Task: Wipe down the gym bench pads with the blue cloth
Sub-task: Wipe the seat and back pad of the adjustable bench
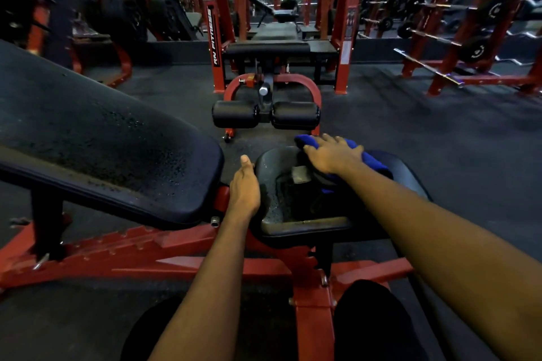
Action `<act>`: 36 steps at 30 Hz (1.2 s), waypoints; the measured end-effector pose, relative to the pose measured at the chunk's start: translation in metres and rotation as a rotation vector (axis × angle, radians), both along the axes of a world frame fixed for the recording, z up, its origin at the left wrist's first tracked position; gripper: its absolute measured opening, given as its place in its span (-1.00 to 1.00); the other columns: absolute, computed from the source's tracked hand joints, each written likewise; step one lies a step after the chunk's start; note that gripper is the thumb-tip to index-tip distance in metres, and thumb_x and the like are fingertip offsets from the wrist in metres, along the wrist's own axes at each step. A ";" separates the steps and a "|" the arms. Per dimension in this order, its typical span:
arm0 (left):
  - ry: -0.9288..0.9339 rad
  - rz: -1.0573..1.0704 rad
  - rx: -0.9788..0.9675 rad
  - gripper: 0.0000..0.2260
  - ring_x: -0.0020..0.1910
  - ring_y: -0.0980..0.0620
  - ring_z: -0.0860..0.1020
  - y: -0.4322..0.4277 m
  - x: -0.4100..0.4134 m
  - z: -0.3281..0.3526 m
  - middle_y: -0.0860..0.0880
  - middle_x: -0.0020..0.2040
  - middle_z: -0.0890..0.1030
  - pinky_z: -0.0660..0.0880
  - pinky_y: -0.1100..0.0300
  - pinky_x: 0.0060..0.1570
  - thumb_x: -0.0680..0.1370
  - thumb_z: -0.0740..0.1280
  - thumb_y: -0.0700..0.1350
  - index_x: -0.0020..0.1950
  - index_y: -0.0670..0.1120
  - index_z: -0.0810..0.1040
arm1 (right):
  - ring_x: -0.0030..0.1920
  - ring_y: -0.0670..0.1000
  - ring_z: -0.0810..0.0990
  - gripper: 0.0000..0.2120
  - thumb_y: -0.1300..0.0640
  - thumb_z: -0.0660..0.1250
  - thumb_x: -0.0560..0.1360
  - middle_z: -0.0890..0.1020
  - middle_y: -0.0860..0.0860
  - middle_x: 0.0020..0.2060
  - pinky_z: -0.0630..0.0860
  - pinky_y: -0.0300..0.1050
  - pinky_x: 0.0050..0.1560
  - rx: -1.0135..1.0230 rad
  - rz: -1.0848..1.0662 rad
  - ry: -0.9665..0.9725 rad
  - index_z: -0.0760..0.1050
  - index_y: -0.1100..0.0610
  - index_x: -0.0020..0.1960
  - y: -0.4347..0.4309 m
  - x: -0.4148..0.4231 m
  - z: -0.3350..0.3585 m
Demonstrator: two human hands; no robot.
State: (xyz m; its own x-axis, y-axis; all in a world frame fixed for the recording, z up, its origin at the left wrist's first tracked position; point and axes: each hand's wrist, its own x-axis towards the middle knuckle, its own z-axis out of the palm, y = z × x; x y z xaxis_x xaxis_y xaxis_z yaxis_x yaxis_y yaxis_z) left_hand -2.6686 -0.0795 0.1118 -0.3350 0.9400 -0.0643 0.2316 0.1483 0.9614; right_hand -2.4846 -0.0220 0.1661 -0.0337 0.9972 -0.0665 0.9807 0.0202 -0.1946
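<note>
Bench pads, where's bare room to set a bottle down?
The back pad is bare throughout. On the seat pad, only the near strip between the forearms is free. The right hand and blue cloth crowd its far end; the left hand fills the gap between pads.

Black pads, red steel, one blue cloth

The cloth (371, 160) is bright blue; seat pad (281, 184) and back pad (102, 138) are black, speckled with droplets; frame (181, 246) red; floor (410, 132) dark grey.

Right grip (333, 155) spread flat, palm down; left grip (245, 184) thumb forward, fingers hidden.
</note>
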 end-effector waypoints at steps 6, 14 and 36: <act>-0.003 0.004 0.005 -0.36 0.42 -0.12 0.37 0.000 0.000 0.000 -0.13 0.42 0.46 0.23 -0.14 0.45 0.64 -0.17 0.27 0.40 -0.07 0.48 | 0.56 0.15 0.07 -0.45 -0.21 -0.03 0.63 0.15 0.01 0.58 -0.04 0.50 0.41 -0.005 -0.209 0.032 0.17 -0.03 0.56 -0.015 0.067 0.004; -0.020 0.020 0.003 -0.35 0.44 -0.15 0.34 -0.001 0.002 0.001 -0.16 0.46 0.41 0.21 -0.13 0.46 0.65 -0.17 0.26 0.44 -0.11 0.43 | 0.59 0.14 -0.13 -0.44 -0.17 -0.05 0.63 -0.05 -0.01 0.61 -0.11 0.53 0.41 0.037 -0.209 0.038 0.03 -0.08 0.60 -0.060 0.042 -0.004; 0.855 -0.165 -0.190 -0.22 0.53 -0.39 -0.08 -0.061 0.150 0.058 -0.30 0.57 0.06 -0.30 -0.48 0.33 0.50 0.08 0.42 0.57 -0.04 0.18 | 0.46 0.26 0.30 -0.46 -0.04 -0.06 0.69 0.35 0.25 0.46 0.18 0.10 0.49 -0.098 -0.702 0.451 0.32 0.31 0.47 -0.057 0.129 -0.002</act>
State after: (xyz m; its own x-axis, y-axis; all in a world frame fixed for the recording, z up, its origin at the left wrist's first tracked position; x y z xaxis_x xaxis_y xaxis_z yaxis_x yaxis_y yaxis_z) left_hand -2.5184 -0.1407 0.1700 -0.2006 0.9796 -0.0141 0.8913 0.1885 0.4124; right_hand -2.3556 -0.0787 0.1643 0.5484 0.7871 -0.2825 0.5869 -0.6029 -0.5404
